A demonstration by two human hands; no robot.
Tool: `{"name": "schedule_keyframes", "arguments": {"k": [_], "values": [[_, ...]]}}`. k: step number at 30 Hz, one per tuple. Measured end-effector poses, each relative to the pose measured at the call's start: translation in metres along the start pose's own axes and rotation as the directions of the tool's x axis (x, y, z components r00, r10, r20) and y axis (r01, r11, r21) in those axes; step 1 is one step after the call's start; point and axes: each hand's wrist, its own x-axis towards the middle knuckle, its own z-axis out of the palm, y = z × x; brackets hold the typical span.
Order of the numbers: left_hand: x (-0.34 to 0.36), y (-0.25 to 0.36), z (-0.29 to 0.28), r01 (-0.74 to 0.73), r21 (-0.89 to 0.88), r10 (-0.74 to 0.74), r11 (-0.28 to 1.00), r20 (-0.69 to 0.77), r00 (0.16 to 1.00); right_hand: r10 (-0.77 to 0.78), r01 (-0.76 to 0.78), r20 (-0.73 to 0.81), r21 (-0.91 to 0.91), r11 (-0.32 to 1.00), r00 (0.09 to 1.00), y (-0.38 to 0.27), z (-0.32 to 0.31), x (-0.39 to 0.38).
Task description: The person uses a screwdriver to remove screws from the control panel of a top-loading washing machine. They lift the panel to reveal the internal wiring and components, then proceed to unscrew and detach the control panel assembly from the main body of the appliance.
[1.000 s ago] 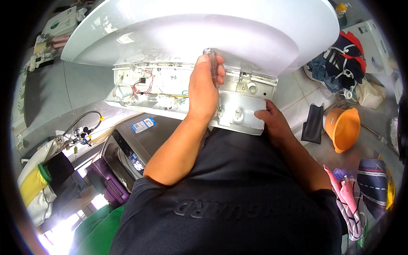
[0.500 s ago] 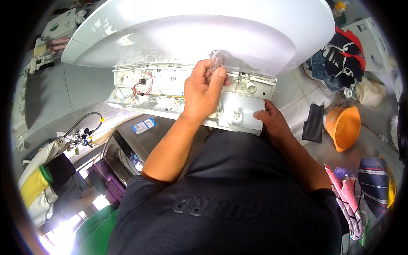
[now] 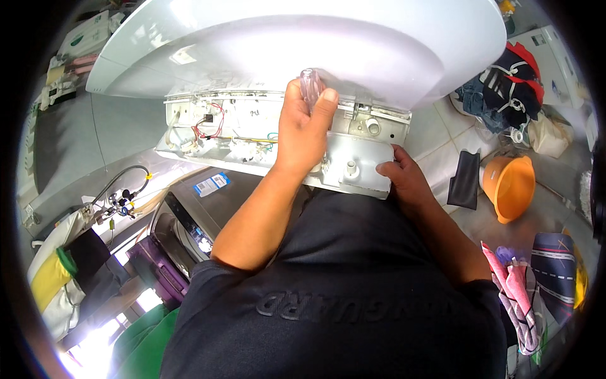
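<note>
A screwdriver with a clear handle [image 3: 310, 87] stands in the grip of my left hand [image 3: 302, 129]. Its handle pokes up above the fist, while the tip is hidden below the hand. Under that hand lies the long white open housing [image 3: 243, 117] of an appliance, with red and other wires [image 3: 211, 131] and connectors along its left part. My right hand [image 3: 405, 175] grips the right edge of a white panel [image 3: 372, 155] at the housing's near side, thumb on top. A short white round post [image 3: 351, 167] rises from that panel.
A large glossy white curved cover [image 3: 303, 44] rises behind the housing. To the right are a clothes pile [image 3: 505, 88], a black pouch [image 3: 464, 180] and an orange basin [image 3: 512, 189]. At left are a grey washing machine [image 3: 183, 221] and a hose with valves [image 3: 123, 199].
My left hand has shifted slightly left and up, with its fingers wrapped more around the screwdriver handle. My right hand keeps its hold on the panel.
</note>
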Motion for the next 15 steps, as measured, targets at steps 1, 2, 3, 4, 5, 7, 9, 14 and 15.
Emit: {"name": "schedule_keyframes", "arguments": {"k": [1,2,3,4,5,7,9,14,15], "values": [[0.000,0.004,0.002,0.014,-0.016,-0.014,1.000,0.009,1.000,-0.002,0.002,0.002,0.002,1.000,1.000,0.001,0.000,0.000],[0.000,0.003,0.000,0.048,-0.088,-0.046,0.995,0.023,0.999,-0.006,0.006,0.007,0.003,1.000,1.000,0.001,0.000,0.001],[0.003,0.001,-0.005,0.082,-0.160,-0.077,0.984,0.040,0.996,-0.009,0.009,0.012,0.005,1.000,1.000,0.002,0.000,0.001],[0.004,-0.001,-0.008,0.117,-0.231,-0.106,0.966,0.059,0.993,-0.008,0.008,0.011,-0.014,1.000,1.000,0.001,0.000,0.001],[0.005,-0.002,-0.009,0.126,-0.151,-0.120,0.980,0.046,0.992,-0.009,0.009,0.009,-0.033,0.999,1.000,0.000,0.000,0.000],[0.004,-0.001,-0.008,0.132,-0.128,-0.128,0.983,0.043,0.991,-0.011,0.012,0.012,-0.056,0.998,1.000,-0.002,0.000,-0.002],[0.003,-0.002,-0.007,0.123,-0.114,-0.118,0.986,0.048,0.992,-0.014,0.015,0.018,-0.062,0.998,1.000,-0.004,0.002,-0.004],[0.001,-0.008,-0.002,0.056,-0.093,-0.050,0.994,0.060,0.997,-0.037,0.039,0.032,-0.073,0.997,0.999,0.000,0.002,-0.004],[0.001,-0.009,0.000,0.043,-0.080,-0.039,0.996,0.050,0.998,-0.022,0.024,0.024,-0.090,0.996,0.999,0.001,0.001,-0.004]]}}
